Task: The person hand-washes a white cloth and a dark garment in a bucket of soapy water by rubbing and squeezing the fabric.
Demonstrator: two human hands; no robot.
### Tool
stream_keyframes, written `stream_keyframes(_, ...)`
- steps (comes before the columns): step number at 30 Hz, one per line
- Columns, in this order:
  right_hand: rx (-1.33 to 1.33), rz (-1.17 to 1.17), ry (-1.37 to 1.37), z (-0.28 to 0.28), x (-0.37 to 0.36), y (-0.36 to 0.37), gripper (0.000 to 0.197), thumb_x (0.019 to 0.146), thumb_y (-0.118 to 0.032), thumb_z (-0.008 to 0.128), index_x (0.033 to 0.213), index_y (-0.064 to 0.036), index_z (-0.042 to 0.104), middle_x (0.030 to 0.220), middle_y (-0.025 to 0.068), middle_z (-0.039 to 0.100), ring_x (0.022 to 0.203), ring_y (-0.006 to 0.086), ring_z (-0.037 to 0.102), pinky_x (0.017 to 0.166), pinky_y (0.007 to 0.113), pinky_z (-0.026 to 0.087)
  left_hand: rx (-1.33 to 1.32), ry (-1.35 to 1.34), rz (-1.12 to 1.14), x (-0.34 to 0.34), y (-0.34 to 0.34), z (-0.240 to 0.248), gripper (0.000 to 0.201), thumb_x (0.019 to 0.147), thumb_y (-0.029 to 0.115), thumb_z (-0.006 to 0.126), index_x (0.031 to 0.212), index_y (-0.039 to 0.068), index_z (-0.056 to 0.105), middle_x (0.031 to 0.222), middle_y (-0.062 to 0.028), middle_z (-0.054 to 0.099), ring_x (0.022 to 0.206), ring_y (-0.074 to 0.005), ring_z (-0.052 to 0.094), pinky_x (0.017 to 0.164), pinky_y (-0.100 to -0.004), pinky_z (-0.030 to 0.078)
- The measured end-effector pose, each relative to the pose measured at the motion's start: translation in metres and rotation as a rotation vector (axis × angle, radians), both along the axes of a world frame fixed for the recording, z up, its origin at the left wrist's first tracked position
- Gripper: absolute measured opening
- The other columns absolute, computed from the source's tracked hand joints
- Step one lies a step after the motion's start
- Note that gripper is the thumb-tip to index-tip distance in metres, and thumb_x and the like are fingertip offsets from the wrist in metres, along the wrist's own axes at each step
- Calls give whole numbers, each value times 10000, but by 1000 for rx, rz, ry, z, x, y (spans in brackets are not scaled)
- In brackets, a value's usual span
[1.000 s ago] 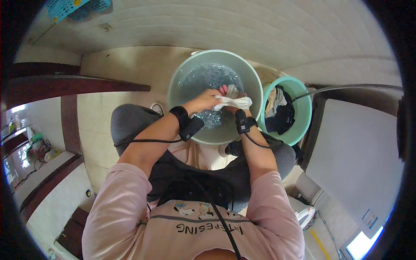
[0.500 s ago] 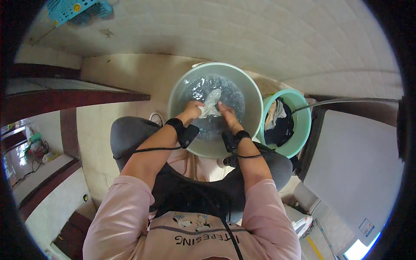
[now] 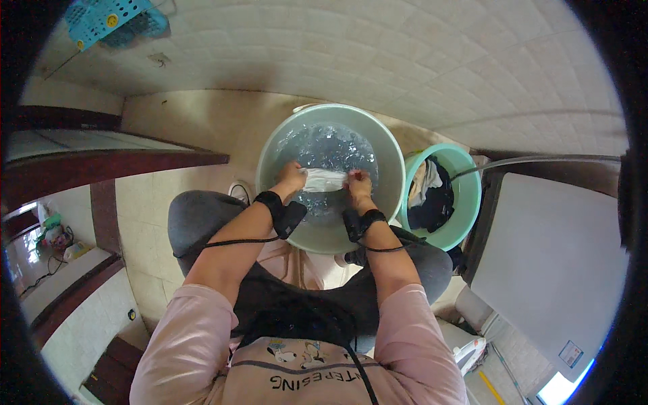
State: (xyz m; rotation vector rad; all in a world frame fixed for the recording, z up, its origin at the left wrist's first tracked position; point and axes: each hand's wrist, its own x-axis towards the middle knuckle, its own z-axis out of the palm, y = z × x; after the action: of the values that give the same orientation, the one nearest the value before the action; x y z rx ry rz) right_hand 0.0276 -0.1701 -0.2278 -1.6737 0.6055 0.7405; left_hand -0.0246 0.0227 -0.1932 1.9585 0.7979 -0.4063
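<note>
Between my two hands a wet white cloth [image 3: 325,180] is stretched out sideways, low over the water; I cannot tell what kind of garment it is. My left hand [image 3: 292,177] grips its left end with the fingers closed. The right end is pinched in my right hand [image 3: 359,183]. Beneath them, sudsy water [image 3: 331,145] fills the lower part of a large pale green-grey basin [image 3: 268,145], which stands on the floor between my knees. Each of my wrists wears a black strap with a small box and a cable.
Right of the basin stands a mint-green tub [image 3: 466,175] holding dark clothes [image 3: 435,209] and a beige-and-white cloth [image 3: 424,182]. A grey hose [image 3: 540,159] runs over to it beside a white appliance [image 3: 550,270]. A blue basket [image 3: 104,23] hangs on the tiled wall; a dark-red door frame [image 3: 121,162] juts in from the left.
The bunched, upright white cloth is now pulled out flat and level between my hands. My right hand has turned inward onto its end, and the left has shifted slightly to the left.
</note>
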Motion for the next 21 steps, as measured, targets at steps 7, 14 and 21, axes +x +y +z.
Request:
stream_keyframes(7,120,642,-140,-26,-16,5,420,735,-305,643,1009,-3,543,912,120,597,861,181,561,757,302,432,-56,-18,95,4,0,-9,286,606,189,697,834,63,580,819,-111,611,780,-256,590,699,-329,451)
stream_keyframes(14,-263,303,-74,-20,-16,12,214,769,-192,608,922,-44,589,779,29,590,611,122,527,494,264,424,-318,90,406,-12,7,-17,339,754,298,573,998,67,526,949,-132,572,860,-278,558,675,-402,458)
stream_keyframes(21,100,314,-407,150,-32,107,220,778,-238,550,868,-40,581,681,64,560,581,140,514,534,286,422,-1013,88,329,10,24,-16,387,854,392,371,1075,93,481,952,-95,556,844,-254,558,606,-381,478)
